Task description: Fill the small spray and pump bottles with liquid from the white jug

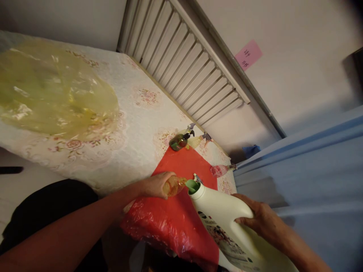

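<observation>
My left hand (157, 185) is closed around a small clear bottle (173, 186) that looks amber and tilts toward the right. My right hand (259, 219) grips the handle of a large pale jug (227, 215) with a printed label. The jug is tipped, and its green spout (193, 186) is at the mouth of the small bottle. Whether liquid is flowing I cannot tell. Under both lies a red plastic sheet (181, 166), hanging over the table's near edge. A loose spray head (196, 177) shows just behind the spout.
A dark green pump bottle (179, 142), a pale yellow spray bottle (197, 141) and a pink spray bottle (218, 170) are beyond the hands. A large yellow plastic bag (56, 90) covers the left of the flowered tablecloth (133, 124). A radiator (184, 56) and a blue curtain (312, 170) border the table.
</observation>
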